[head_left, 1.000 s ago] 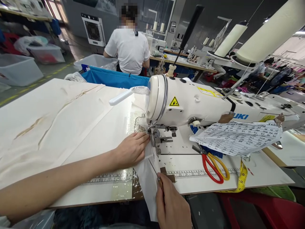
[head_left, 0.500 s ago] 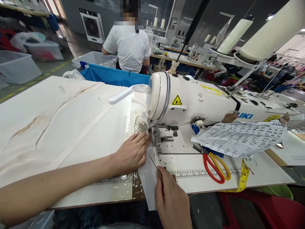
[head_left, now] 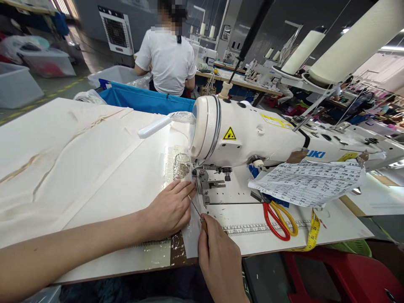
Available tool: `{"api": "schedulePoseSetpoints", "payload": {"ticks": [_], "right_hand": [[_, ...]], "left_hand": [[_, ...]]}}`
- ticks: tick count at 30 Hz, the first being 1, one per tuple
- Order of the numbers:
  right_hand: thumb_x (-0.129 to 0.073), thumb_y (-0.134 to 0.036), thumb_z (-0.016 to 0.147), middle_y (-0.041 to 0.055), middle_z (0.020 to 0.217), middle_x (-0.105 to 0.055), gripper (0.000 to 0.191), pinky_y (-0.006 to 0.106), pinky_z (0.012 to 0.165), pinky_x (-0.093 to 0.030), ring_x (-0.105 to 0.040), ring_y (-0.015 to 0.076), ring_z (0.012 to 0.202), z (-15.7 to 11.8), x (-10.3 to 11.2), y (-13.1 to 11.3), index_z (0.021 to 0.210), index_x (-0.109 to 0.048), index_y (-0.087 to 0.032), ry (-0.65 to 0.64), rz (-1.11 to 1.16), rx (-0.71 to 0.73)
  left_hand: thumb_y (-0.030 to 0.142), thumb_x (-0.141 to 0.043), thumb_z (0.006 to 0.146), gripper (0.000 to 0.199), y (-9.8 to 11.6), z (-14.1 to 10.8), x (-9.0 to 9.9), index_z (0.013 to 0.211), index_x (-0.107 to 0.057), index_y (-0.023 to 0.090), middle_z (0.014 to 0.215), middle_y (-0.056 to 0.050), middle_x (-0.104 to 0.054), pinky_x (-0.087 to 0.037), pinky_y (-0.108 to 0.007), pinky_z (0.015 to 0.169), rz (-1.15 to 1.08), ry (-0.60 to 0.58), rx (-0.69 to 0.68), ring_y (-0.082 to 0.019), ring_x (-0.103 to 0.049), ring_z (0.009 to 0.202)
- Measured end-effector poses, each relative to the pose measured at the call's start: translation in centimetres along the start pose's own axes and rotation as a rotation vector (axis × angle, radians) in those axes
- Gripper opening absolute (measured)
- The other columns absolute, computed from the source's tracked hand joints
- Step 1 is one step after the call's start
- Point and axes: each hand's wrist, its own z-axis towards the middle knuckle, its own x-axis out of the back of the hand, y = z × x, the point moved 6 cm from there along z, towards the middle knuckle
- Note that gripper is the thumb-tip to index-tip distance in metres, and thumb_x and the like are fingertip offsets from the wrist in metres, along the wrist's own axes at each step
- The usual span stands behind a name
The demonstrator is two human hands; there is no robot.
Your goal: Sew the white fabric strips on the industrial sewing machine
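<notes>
A narrow white fabric strip (head_left: 191,235) runs from the presser foot of the white sewing machine (head_left: 240,134) down over the table's front edge. My left hand (head_left: 168,208) lies flat on the strip, its fingertips beside the presser foot, fingers stretched forward and holding nothing. The fingers of my right hand (head_left: 217,256) are wrapped round the wooden handle of a thin pointed awl (head_left: 203,223). The awl's tip reaches the strip close to my left fingers.
Cream fabric (head_left: 78,155) spreads over the table's left side. Red-and-yellow scissors (head_left: 280,221), a tape measure (head_left: 313,231) and a handwritten sheet (head_left: 309,183) are at the right. Behind a blue cloth bin (head_left: 145,97) sits a person (head_left: 168,61). Thread cones (head_left: 350,46) stand at upper right.
The strip has advanced toward the machine, and its lower end hangs less far down. The awl's tip has shifted up and left, closer to my left fingers. The view has shifted slightly.
</notes>
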Motion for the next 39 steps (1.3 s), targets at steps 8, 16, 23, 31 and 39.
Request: {"api": "schedulePoseSetpoints", "payload": {"ticks": [8,16,23,31,39], "right_hand": [[-0.026,-0.01,0.097,0.0061,0.082,-0.074,0.035,0.024,0.051,-0.05,-0.073,0.0172,0.066,1.2,-0.4,-0.2,0.107,-0.058,-0.015,0.001,0.029,0.002],[-0.027,-0.011,0.096,0.0083,0.083,-0.075,0.037,0.024,0.047,-0.048,-0.073,0.0178,0.063,2.4,-1.2,-0.2,0.104,-0.063,-0.011,0.028,0.092,-0.005],[-0.03,-0.025,0.101,0.0075,0.075,-0.075,0.035,0.024,0.047,-0.047,-0.071,0.0184,0.055,1.6,-1.6,0.2,0.105,-0.062,-0.012,-0.048,0.37,-0.136],[-0.029,-0.026,0.101,0.0057,0.074,-0.074,0.035,0.026,0.05,-0.048,-0.07,0.0192,0.055,0.6,-0.9,0.2,0.103,-0.062,-0.015,-0.052,0.364,-0.149],[-0.039,-0.04,0.1,0.008,0.088,-0.076,0.034,0.022,0.055,-0.054,-0.074,0.0195,0.071,-2.1,-1.4,3.9,0.112,-0.063,-0.019,-0.11,0.546,-0.35]], "left_hand": [[0.022,-0.041,0.096,0.044,-1.0,0.5,-0.4,0.132,-0.056,0.003,0.136,-0.02,-0.054,-0.031,-0.05,0.115,0.031,-0.019,0.042,-0.031,-0.045,0.129],[0.022,-0.044,0.094,0.041,-2.3,1.4,-0.4,0.129,-0.059,0.006,0.122,-0.017,-0.057,-0.038,-0.047,0.106,0.046,-0.079,0.115,-0.03,-0.047,0.119],[0.009,-0.045,0.093,0.036,-3.9,1.5,-0.6,0.126,-0.06,0.008,0.123,-0.013,-0.061,-0.031,-0.047,0.112,0.172,-0.006,0.052,-0.028,-0.048,0.123],[0.029,-0.045,0.096,0.036,-1.1,0.8,-0.5,0.11,-0.069,0.006,0.127,-0.017,-0.062,-0.037,-0.043,0.107,0.088,0.029,0.01,-0.029,-0.05,0.122],[0.024,-0.046,0.092,0.041,-0.8,0.7,-0.5,0.124,-0.062,0.004,0.13,-0.017,-0.06,-0.034,-0.044,0.109,0.129,-0.004,-0.016,-0.029,-0.052,0.122]]}}
